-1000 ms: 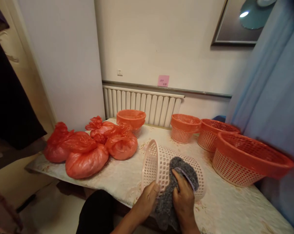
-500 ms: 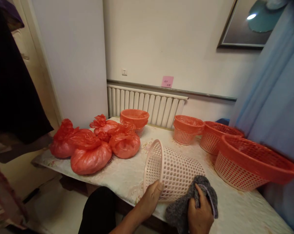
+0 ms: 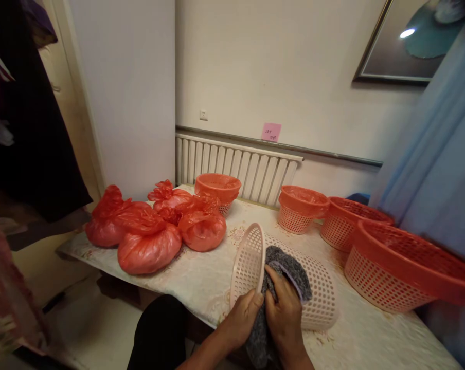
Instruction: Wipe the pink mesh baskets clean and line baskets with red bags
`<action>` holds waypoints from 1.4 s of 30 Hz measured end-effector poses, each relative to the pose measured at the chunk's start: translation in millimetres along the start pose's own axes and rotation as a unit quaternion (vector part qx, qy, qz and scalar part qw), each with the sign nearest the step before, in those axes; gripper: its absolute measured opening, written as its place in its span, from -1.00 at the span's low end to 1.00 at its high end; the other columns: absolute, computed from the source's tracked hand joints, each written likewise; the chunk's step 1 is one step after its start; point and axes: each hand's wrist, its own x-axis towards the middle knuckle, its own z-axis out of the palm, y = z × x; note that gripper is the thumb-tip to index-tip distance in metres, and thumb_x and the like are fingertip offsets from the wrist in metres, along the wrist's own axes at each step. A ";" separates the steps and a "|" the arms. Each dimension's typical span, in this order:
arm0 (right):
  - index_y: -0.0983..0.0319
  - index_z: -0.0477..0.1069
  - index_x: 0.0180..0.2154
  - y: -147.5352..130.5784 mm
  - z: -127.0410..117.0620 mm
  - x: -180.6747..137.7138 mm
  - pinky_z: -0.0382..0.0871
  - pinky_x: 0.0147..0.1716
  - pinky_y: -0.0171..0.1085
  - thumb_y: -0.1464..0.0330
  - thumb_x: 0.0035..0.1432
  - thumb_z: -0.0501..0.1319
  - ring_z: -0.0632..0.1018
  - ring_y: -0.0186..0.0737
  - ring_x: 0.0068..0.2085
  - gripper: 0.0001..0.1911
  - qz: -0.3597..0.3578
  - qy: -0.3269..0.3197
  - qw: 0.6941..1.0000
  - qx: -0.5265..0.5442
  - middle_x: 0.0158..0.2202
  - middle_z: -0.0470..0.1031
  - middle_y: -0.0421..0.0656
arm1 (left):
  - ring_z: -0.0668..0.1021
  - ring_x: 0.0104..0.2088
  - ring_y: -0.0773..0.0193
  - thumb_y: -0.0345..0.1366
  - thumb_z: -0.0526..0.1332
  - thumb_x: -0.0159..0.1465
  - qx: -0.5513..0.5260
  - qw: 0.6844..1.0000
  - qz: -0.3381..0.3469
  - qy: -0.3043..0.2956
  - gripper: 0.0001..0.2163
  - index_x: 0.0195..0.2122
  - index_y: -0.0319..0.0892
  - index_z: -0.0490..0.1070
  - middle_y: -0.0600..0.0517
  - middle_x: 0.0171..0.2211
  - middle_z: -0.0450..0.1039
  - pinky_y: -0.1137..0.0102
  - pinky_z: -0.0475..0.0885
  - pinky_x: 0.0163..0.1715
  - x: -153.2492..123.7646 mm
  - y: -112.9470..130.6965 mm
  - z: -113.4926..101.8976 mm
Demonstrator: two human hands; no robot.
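Note:
A pale pink plastic waste basket (image 3: 320,288) with a lattice wall lies on its side on the table, its mouth facing left. My left hand (image 3: 243,317) is closed on the near part of its rim, thumb outside. In my right hand (image 3: 283,308) is a dark grey cloth (image 3: 290,267) with a light purple edge. The cloth is pressed against the outside of the basket close to the rim, and part of it hangs down between my hands. The basket's near underside is hidden behind my right hand and the cloth.
Several knotted red plastic bags (image 3: 149,249) sit at the table's left. One basket lined with a red bag (image 3: 218,186) stands behind them; three more lined baskets (image 3: 387,277) line the right side. A radiator (image 3: 236,159) runs along the wall, and a blue curtain (image 3: 429,149) hangs at right.
My right hand has moved the cloth left and up, from the basket's base end to near the rim. My left hand keeps its hold on the rim. The view has shifted slightly.

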 end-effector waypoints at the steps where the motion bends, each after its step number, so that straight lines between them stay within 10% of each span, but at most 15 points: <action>1: 0.25 0.33 0.07 2.8 -1.1 7.1 0.40 -0.07 -0.13 0.52 0.10 -0.02 0.51 -0.13 -0.04 -0.51 0.001 -0.006 1.000 0.001 -0.03 0.49 -0.05 | 0.44 -0.22 0.23 -0.01 -0.11 0.37 0.001 1.000 -0.001 -0.001 -0.55 -0.23 -0.24 0.43 -0.02 -0.26 0.48 0.32 0.33 -0.08 0.0 -1.3 -0.1; 12: 0.26 0.40 0.02 51.3 -10.3 43.0 0.34 0.02 -0.08 0.45 0.09 -0.01 0.50 -0.13 -0.03 -0.54 0.044 -0.027 0.999 -0.011 -0.03 0.50 -0.03 | 0.45 -0.15 0.18 0.02 -0.11 0.36 -0.020 1.000 -0.009 -0.020 -0.52 -0.11 -0.24 0.43 -0.03 -0.20 0.48 0.30 0.31 -0.04 -1.1 -0.8 -3.1; 24: 0.30 0.44 -0.01 133.7 -56.4 -7.8 0.31 -0.04 -0.03 0.32 0.05 -0.02 0.49 0.01 -0.10 -0.50 0.194 0.023 0.966 -0.166 -0.05 0.50 0.03 | 0.43 -0.25 0.21 0.03 -0.11 0.36 -0.026 1.000 -0.006 -0.014 -0.52 -0.25 -0.27 0.43 -0.02 -0.30 0.47 0.33 0.33 -0.13 -2.1 -0.7 -1.4; 32: 0.33 0.43 0.00 92.7 -38.2 -60.6 0.33 -0.09 -0.01 0.32 0.07 -0.02 0.51 0.07 -0.13 -0.50 0.240 0.135 0.944 -0.181 -0.13 0.53 0.06 | 0.43 -0.22 0.22 0.01 -0.12 0.37 -0.017 1.000 -0.007 -0.017 -0.54 -0.23 -0.26 0.42 -0.02 -0.28 0.46 0.34 0.31 -0.11 -1.7 1.6 -3.3; 42: 0.29 0.38 0.03 10.0 -3.4 -51.6 0.37 -0.09 -0.18 0.39 0.21 0.04 0.55 -0.11 -0.11 -0.63 0.015 0.041 0.998 -0.054 -0.08 0.53 -0.06 | 0.46 -0.18 0.21 -0.01 -0.12 0.37 -0.017 1.000 0.008 -0.023 -0.54 -0.12 -0.24 0.43 -0.04 -0.21 0.49 0.33 0.33 -0.07 -3.4 1.6 -4.2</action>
